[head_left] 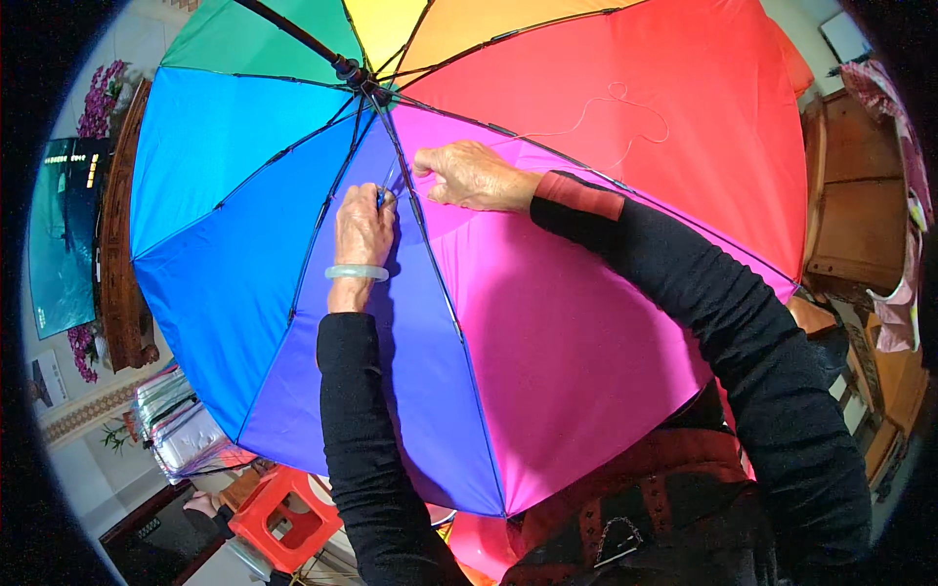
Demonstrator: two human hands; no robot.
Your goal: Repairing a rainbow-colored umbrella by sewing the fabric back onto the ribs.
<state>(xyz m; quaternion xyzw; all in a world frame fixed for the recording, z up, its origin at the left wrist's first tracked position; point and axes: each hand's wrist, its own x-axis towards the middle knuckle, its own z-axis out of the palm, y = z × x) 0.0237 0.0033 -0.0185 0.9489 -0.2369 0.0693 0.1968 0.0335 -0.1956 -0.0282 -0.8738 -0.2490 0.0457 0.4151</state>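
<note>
A rainbow-coloured umbrella (567, 322) lies spread open before me, its inside and black ribs facing me. My left hand (363, 227), with a pale green bangle (357, 272) at the wrist, is closed over the purple panel beside a rib. A small blue bit shows between its fingers; what it is I cannot make out. Just right of that rib, my right hand (469, 178) is closed in a pinch near the hub (363, 82). A thin pale thread (583, 119) runs from it and loops over the red panel. Its fingertips hide any needle.
The umbrella's black shaft (293, 31) rises toward the upper left. A red plastic stool (266, 503) stands at the lower left, near stacked clear-wrapped packs (186, 430). Wooden furniture (855, 190) lies on the right, and a screen (63, 234) with purple flowers on the left.
</note>
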